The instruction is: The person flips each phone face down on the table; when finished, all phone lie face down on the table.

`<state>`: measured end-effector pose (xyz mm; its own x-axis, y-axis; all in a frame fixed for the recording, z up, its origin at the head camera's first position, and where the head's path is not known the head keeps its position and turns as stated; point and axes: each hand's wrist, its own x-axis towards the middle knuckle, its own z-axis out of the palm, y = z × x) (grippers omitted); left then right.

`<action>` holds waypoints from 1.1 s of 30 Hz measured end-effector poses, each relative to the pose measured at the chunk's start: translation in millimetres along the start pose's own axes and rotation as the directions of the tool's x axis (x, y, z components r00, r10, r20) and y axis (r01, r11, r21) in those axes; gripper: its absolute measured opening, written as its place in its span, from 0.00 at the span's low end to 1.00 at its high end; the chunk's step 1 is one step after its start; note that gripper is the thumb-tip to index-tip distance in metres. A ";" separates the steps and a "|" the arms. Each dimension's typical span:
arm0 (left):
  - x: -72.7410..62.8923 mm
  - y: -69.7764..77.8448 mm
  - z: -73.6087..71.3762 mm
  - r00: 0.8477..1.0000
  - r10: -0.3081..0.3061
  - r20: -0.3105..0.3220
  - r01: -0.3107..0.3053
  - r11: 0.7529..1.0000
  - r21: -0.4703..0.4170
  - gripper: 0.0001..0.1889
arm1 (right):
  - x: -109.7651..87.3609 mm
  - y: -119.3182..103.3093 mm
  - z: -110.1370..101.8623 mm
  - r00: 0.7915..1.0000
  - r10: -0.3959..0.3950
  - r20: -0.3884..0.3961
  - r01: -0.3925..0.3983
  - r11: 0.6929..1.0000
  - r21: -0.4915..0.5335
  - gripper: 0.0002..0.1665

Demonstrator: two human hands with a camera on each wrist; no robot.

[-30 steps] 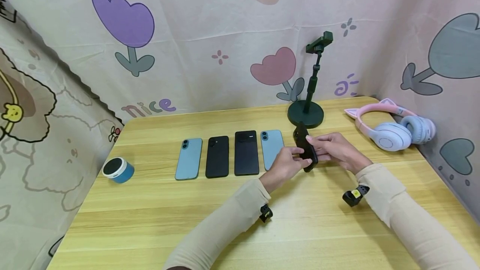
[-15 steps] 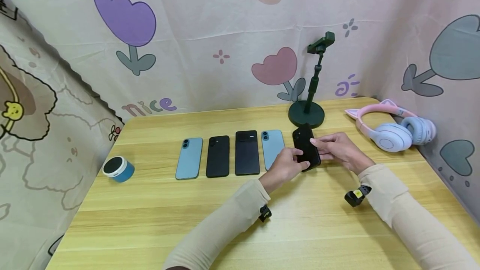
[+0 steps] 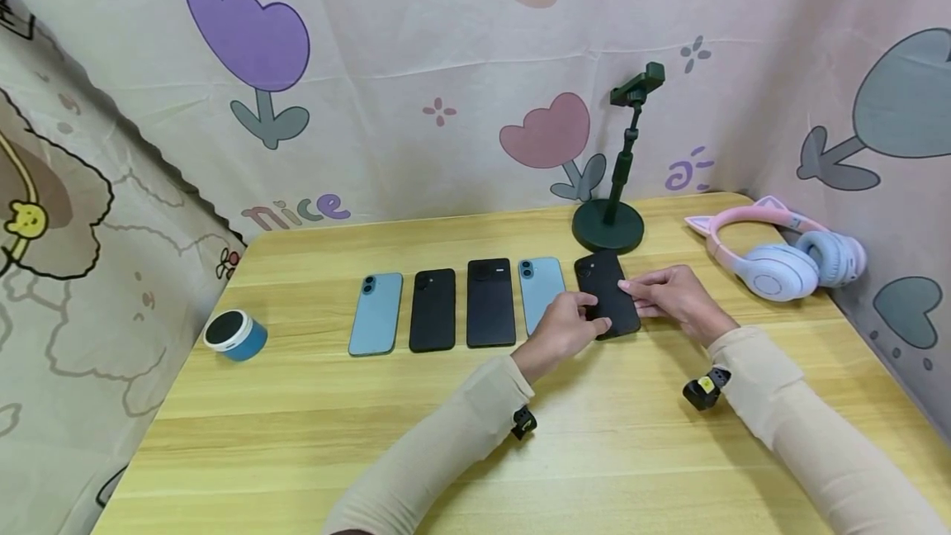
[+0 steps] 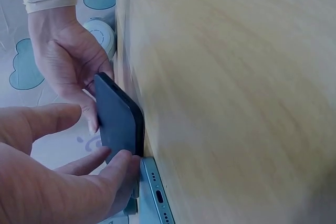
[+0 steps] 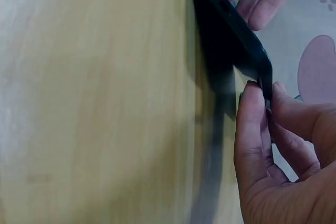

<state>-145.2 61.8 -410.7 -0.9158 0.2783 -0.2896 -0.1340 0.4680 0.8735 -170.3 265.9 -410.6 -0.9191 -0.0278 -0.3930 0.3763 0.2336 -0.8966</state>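
A black smartphone (image 3: 612, 300) tilts back-up at the right end of a row, its right edge raised above the wooden table. My right hand (image 3: 679, 297) pinches that edge; in the right wrist view its thumb (image 5: 294, 106) lies above and its fingers (image 5: 252, 135) below. Beside the opposite edge is my left hand (image 3: 562, 327), its fingers touching the phone and its thumb (image 4: 58, 116) spread apart over the back. A light blue phone (image 3: 540, 283) lies just left, partly behind the left hand. Further left are two black phones (image 3: 490, 304) (image 3: 432, 310) and another light blue phone (image 3: 375, 316).
A dark green phone stand (image 3: 609, 225) rises close behind the held phone. Pink and white cat-ear headphones (image 3: 776, 269) rest at the back right. A blue jar (image 3: 241, 341) with a black-topped lid sits at the left edge. A printed cloth (image 3: 401, 40) hangs behind the table.
The black phone has turned from nearly on edge to nearly flat, its back now facing up. My left thumb and fingers have loosened from it; both hands stay in about the same place.
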 end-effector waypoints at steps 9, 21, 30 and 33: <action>0.9 2.1 -0.7 1.000 -0.016 0.003 0.016 1.000 0.006 0.24 | 0.6 2.2 -0.2 1.000 0.003 -0.026 -0.004 0.999 -0.032 0.28; -5.1 4.4 -10.5 0.998 0.037 0.047 -0.038 0.999 0.031 0.28 | -1.7 3.1 -1.7 1.000 -0.008 0.013 0.009 0.999 -0.049 0.26; -38.1 0.7 -58.6 0.976 0.212 0.053 -0.218 0.957 0.188 0.33 | -15.8 -4.6 -1.0 0.998 -0.049 0.027 0.053 0.982 -0.182 0.29; -53.1 -8.7 -77.4 0.966 0.259 0.014 -0.254 0.930 0.264 0.33 | -23.2 -7.2 0.5 0.997 -0.071 0.023 0.074 0.960 -0.270 0.30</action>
<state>-124.7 -22.0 -372.7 -0.9139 0.4016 -0.0586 0.2076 0.5867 0.7827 -151.6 264.4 -395.1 -0.9405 -0.0667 -0.3333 0.2615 0.4843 -0.8349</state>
